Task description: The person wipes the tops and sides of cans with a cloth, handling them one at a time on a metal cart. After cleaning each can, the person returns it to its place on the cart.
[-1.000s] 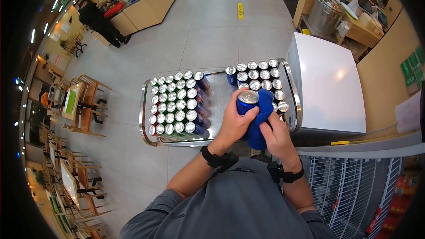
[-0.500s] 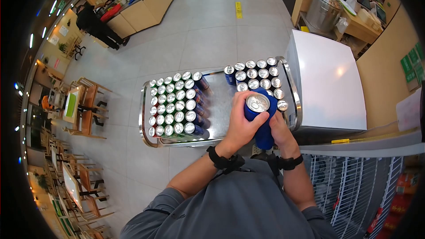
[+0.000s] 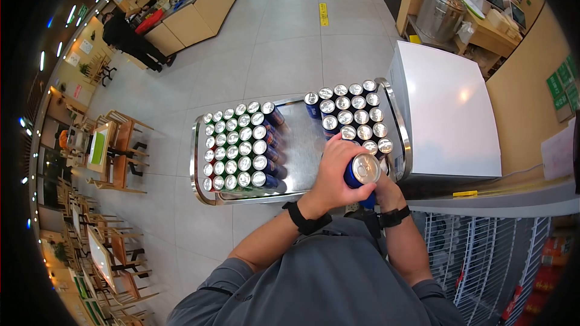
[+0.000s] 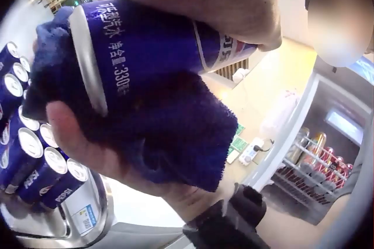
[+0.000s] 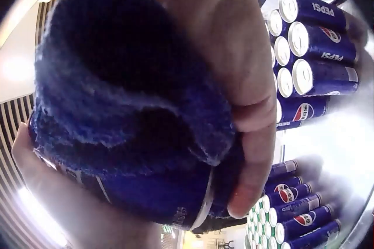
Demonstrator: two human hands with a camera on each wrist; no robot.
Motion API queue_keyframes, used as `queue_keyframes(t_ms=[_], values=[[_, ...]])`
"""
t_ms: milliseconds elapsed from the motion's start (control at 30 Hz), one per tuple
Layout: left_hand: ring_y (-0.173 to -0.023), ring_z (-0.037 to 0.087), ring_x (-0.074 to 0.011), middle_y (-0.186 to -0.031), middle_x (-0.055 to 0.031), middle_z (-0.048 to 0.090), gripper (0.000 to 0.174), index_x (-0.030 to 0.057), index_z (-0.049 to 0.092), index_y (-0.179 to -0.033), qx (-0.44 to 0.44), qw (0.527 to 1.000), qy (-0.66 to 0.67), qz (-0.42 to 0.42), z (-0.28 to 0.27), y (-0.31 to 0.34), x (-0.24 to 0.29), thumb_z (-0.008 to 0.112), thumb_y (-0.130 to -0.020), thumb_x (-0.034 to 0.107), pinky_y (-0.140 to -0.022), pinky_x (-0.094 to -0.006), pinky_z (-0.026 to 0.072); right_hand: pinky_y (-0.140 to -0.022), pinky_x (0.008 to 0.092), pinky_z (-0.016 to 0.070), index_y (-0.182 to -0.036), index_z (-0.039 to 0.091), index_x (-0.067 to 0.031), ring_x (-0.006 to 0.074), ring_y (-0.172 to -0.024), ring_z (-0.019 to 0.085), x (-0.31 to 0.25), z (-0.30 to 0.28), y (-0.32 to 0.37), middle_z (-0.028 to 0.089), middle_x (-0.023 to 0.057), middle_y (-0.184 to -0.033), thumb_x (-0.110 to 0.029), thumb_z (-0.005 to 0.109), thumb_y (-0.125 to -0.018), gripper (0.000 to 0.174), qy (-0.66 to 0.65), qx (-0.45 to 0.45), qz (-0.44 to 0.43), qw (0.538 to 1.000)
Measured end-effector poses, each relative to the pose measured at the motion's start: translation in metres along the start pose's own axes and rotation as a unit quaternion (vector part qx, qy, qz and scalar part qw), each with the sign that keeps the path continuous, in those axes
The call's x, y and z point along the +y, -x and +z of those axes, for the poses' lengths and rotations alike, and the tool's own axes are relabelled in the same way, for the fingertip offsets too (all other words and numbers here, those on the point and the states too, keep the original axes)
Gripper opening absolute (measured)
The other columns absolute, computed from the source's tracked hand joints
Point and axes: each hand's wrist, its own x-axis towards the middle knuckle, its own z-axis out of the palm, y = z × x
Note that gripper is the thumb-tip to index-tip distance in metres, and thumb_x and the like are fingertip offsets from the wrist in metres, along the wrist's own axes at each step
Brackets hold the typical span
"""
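Note:
My left hand (image 3: 333, 172) grips a blue soda can (image 3: 366, 169) around its side, the silver lid facing up toward my head. In the left wrist view the can (image 4: 152, 44) lies across the picture with its bottom rim at the left. A fuzzy dark blue cloth (image 4: 175, 120) is pressed along the can's lower side. Beneath the cloth, my right hand (image 4: 87, 150) holds it against the can with curled fingers. The right wrist view shows the bunched cloth (image 5: 117, 103) covering the can's end. From the head, the right hand (image 3: 389, 194) is partly hidden behind the can.
A metal trolley (image 3: 299, 172) stands before me. Rows of green, red and blue cans (image 3: 244, 148) fill its left side; blue Pepsi cans (image 3: 343, 102) stand at its right. A white cabinet (image 3: 447, 115) adjoins it. Wire fridge shelves (image 3: 483, 259) are at lower right.
Both hands have shifted right and toward my body with the can. Its lid has tipped toward the head camera, and the cloth, earlier plain beside it, is now mostly hidden there.

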Motion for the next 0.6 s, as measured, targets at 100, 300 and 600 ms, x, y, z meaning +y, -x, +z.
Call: queue_keyframes(t_ms=[100,300,600], values=[[-0.095,0.066,-0.0336,-0.101,-0.0132,0.068,0.063,0.0025,0.063,-0.114,-0.012,1.000,-0.010,0.024,0.003,0.009,-0.007,0.079,-0.071,0.045,-0.105,-0.0582,0.0419,-0.096,0.0275,0.0536,-0.129,0.060,-0.0055,0.0109,-0.109,0.064,0.002,-0.003,0.004,0.065,0.0042,-0.125,-0.026,0.058,-0.104,0.032,0.025,-0.007,-0.001,1.000],[-0.093,0.065,-0.0335,-0.101,-0.0129,0.066,0.075,0.0036,0.063,-0.116,-0.027,0.999,0.004,0.027,0.003,0.008,-0.011,0.085,-0.066,0.054,-0.103,-0.0559,0.0444,-0.095,0.0272,0.0529,-0.128,0.061,-0.0060,0.0109,-0.109,0.063,0.007,0.016,0.014,0.065,0.0041,-0.124,-0.026,0.059,-0.103,0.032,-0.012,0.030,-0.070,0.997],[-0.109,0.062,-0.0222,-0.115,-0.0112,0.064,0.084,0.0025,0.050,-0.135,-0.010,0.964,0.158,-0.212,-0.001,0.007,-0.010,0.091,-0.072,0.039,-0.102,-0.0357,0.0466,-0.089,0.0285,0.0534,-0.125,0.065,-0.0054,0.0128,-0.102,0.067,0.014,0.004,-0.013,0.070,0.0041,-0.115,-0.027,0.046,-0.107,0.034,-0.014,0.109,-0.018,0.994]])
